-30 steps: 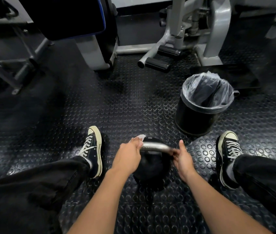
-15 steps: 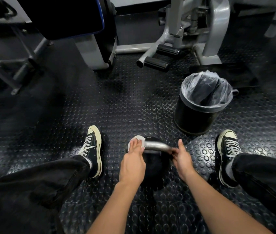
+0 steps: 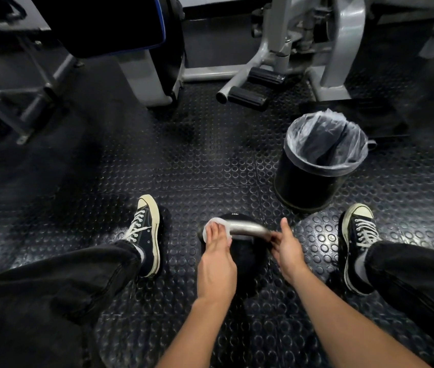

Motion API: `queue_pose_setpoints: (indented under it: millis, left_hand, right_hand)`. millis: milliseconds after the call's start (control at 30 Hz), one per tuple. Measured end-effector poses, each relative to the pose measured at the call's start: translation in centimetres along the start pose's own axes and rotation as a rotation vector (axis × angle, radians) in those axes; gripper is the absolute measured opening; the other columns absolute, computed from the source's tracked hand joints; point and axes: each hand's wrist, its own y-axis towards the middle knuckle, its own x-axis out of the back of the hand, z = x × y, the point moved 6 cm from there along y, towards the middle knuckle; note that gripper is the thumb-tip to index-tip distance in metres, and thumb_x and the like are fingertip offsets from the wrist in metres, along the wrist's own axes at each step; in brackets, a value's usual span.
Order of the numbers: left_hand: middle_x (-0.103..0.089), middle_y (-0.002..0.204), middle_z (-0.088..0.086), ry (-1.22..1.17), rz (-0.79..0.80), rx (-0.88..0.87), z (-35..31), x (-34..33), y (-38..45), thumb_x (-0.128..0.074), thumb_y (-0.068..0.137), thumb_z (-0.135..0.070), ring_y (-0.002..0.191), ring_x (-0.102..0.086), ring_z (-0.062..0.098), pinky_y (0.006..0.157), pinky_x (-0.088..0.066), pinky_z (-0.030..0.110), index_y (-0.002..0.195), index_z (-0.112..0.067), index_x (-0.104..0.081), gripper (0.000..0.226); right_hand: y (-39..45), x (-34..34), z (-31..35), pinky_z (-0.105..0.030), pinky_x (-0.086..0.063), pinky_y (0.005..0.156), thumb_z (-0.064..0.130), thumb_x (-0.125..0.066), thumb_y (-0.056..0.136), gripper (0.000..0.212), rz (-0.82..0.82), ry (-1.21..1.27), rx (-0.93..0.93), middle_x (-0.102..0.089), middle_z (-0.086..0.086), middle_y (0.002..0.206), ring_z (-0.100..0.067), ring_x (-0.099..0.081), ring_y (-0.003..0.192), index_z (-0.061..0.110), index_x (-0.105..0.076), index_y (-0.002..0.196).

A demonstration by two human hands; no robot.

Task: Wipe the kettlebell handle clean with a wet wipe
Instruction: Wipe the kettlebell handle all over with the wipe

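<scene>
L sneaker [image 3: 145, 232] on studded rubber floor [image 3: 184, 160], left of kettlebell [image 3: 237, 258]. L hand [image 3: 217, 257] curled round white wet wipe [image 3: 214, 227], pressing it on L end of steel handle [image 3: 247, 228]. R hand [image 3: 286, 248] pinches handle R end, thumb up. Vs 0.5 s ago: wipe further round L bend, L hand lower; R hand unchanged. Lined bin [image 3: 322, 158] beyond, R of kettlebell; R sneaker [image 3: 359, 229] far R. Gym machine frames [image 3: 277, 57] at rear. Hands hide handle ends.
</scene>
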Motion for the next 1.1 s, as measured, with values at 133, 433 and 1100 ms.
queue_pose_setpoints:
  millis: [133, 433, 1100]
  left_hand:
    - [-0.02, 0.167, -0.005, -0.003, -0.047, 0.017, -0.3, 0.0, 1.4, -0.033, 0.11, -0.014, 0.146, -0.003, -0.003, 0.115, -0.001, 0.013, 0.159, -0.017, -0.03, 0.05]
    - [-0.029, 0.164, -0.004, 0.067, -0.044, -0.067, -0.2, -0.1, 2.1, -0.038, 0.109, -0.012, 0.153, -0.013, 0.007, 0.123, -0.014, 0.022, 0.156, -0.013, -0.039, 0.047]
    - [-0.074, 0.114, 0.019, -0.352, -0.355, 0.453, -3.9, -1.4, -1.1, -0.036, 0.11, -0.025, 0.11, -0.067, 0.036, 0.09, -0.046, 0.035, 0.136, -0.007, -0.061, 0.04]
  right_hand:
    - [0.0, 0.3, 0.0, -0.028, -0.048, 0.086, 0.065, -0.04, 0.101, 0.062, -0.013, 0.028, 0.003, -0.078, -0.003, 0.094, -0.011, -0.068, 0.093, 0.014, -0.076, 0.097]
    - [-0.3, 0.0, 0.4, -0.023, -0.049, 0.072, 0.055, -0.039, 0.106, 0.058, 0.005, 0.11, 0.008, -0.076, -0.006, 0.093, -0.01, -0.068, 0.086, 0.008, -0.072, 0.099]
    - [-0.4, -0.4, 0.6, -0.032, -0.052, 0.081, 0.056, -0.044, 0.104, 0.061, -0.032, 0.186, 0.0, -0.077, -0.015, 0.098, -0.022, -0.071, 0.097, 0.003, -0.073, 0.097]
